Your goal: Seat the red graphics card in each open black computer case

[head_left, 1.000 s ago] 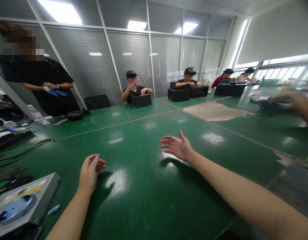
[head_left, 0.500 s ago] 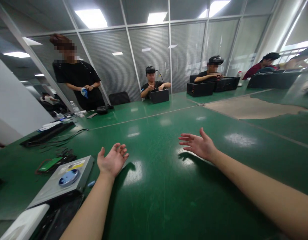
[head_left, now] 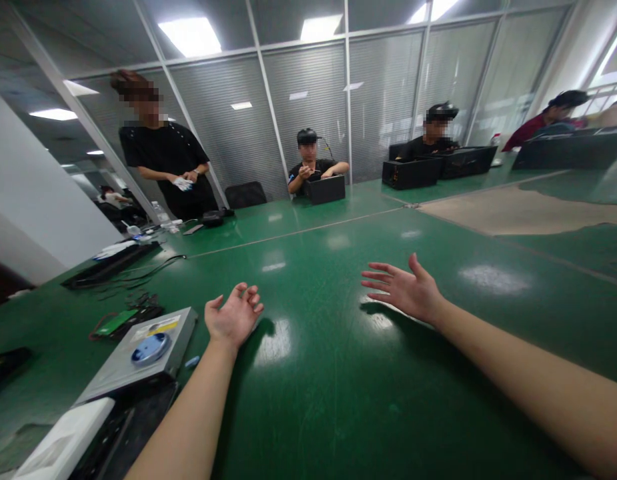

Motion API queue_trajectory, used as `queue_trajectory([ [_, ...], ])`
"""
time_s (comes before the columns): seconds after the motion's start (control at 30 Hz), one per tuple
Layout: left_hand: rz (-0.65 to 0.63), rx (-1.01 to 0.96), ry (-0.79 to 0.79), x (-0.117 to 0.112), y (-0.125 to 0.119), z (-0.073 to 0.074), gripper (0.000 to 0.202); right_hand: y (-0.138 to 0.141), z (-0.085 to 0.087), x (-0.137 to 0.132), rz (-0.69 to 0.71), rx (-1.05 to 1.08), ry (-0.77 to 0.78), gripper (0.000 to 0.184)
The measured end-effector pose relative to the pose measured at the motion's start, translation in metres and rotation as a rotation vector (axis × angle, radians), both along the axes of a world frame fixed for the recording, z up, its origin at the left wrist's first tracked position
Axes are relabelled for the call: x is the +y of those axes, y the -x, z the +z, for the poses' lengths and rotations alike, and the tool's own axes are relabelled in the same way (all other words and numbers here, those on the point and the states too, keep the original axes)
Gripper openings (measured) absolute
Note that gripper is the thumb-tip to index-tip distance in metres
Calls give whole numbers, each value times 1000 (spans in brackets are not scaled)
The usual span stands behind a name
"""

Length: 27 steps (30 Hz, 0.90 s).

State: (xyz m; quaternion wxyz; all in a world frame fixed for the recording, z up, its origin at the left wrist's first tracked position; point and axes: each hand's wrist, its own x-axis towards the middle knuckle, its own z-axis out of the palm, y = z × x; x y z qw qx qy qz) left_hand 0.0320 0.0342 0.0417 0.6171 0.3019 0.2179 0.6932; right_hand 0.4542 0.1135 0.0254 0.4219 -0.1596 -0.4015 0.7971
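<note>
Both of my hands hover just over the green tabletop (head_left: 308, 373), with shadows beneath them. My left hand (head_left: 234, 316) is palm up, its fingers loosely curled and apart, holding nothing. Nearest to it on the left is a silver metal optical drive (head_left: 108, 373), with a round blue-and-white lid-like disc (head_left: 151, 349) on top. A small blue piece (head_left: 192, 362) lies between the drive and my left forearm. My right hand (head_left: 405, 290) has its fingers stretched out and thumb raised, the palm turned inward, with nothing in it.
A green circuit board (head_left: 119, 323) with wires lies behind the drive; a white block (head_left: 65, 437) is in front. Black strips and cables (head_left: 113, 263) lie far left. Across the table, people work at black computer cases (head_left: 327, 189); one person (head_left: 163, 153) stands holding gloves. Brown sheet (head_left: 528, 210) far right.
The view has shifted slightly, so the scene sits a little further right. My hands keep nearly the same open pose. The standing person's hands and the gloves have moved a little.
</note>
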Motion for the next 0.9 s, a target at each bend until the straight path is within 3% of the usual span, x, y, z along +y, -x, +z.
queue_trajectory([
  [0.3,-1,86,44,2,7,-7,49,4,2,1,-30,-50,-69,70],
  [0.47,80,86,56,4,14,-8,43,7,-4,3,-190,-149,-167,55],
  [0.67,170,116,82,6,15,-10,35,10,-5,2,-412,-444,-579,32],
  [0.8,198,153,102,7,12,-7,32,14,-1,-4,-439,-666,-805,39],
  [0.9,197,180,107,7,12,-7,30,18,0,-5,-470,-779,-875,50],
])
